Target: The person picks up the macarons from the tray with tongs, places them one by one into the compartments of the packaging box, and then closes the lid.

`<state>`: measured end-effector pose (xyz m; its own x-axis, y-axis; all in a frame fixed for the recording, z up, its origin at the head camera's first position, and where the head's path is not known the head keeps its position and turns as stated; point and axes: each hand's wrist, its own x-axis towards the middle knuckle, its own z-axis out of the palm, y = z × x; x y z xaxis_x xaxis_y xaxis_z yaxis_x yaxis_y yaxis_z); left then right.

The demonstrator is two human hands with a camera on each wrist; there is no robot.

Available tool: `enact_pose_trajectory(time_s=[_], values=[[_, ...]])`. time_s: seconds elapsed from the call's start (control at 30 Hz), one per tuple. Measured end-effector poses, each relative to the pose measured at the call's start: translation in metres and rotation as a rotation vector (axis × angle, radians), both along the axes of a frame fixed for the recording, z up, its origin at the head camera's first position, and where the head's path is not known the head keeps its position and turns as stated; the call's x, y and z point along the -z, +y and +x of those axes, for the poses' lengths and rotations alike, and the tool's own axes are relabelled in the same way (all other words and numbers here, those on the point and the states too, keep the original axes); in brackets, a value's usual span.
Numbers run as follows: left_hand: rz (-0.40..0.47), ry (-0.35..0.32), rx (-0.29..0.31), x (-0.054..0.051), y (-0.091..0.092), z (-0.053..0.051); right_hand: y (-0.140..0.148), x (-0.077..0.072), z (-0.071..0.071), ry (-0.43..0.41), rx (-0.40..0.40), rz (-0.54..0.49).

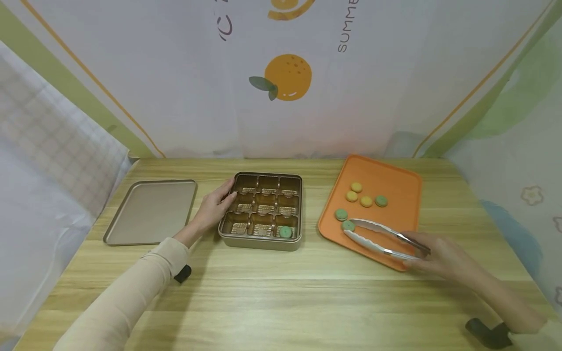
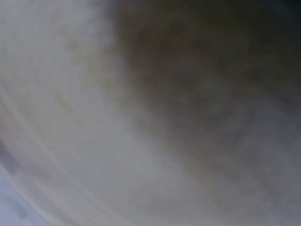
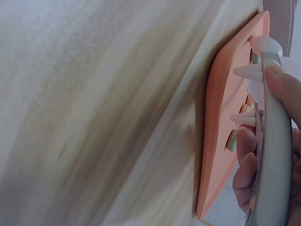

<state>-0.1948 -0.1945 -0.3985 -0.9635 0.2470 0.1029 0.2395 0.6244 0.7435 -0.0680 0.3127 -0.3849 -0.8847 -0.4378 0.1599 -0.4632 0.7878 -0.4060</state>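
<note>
1. Your left hand point(image 1: 214, 204) is holding the left rim of the divided box point(image 1: 263, 242); uneven pushing could be sliding it across the tabletop point(image 1: 281, 302).
2. Your right hand point(image 1: 443, 256) is gripping the tongs point(image 1: 373, 245), whose tips are standing apart around a green macaron point(image 1: 348, 226) near the orange tray's point(image 1: 391, 180) near-left corner; contact cannot be confirmed.
3. Squeezing hard could be cracking that macaron; closing off-centre could be ejecting it.
4. A neighbouring macaron point(image 1: 341, 214) is lying just beside it, risking an accidental nudge.
</note>
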Motion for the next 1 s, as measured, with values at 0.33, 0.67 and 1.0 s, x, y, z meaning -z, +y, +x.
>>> enact_pose_trajectory(time_s=[0.33,0.67,1.0], values=[[-0.003,0.0,-0.001,0.0,0.0,0.0,-0.001,0.0,0.001,0.019,0.0,-0.01],[0.007,-0.004,-0.002,0.0,0.0,0.0,0.001,-0.001,0.002,0.027,0.003,-0.016],[0.005,0.002,-0.004,0.001,0.0,-0.001,-0.007,-0.013,-0.006,0.084,-0.024,-0.042]])
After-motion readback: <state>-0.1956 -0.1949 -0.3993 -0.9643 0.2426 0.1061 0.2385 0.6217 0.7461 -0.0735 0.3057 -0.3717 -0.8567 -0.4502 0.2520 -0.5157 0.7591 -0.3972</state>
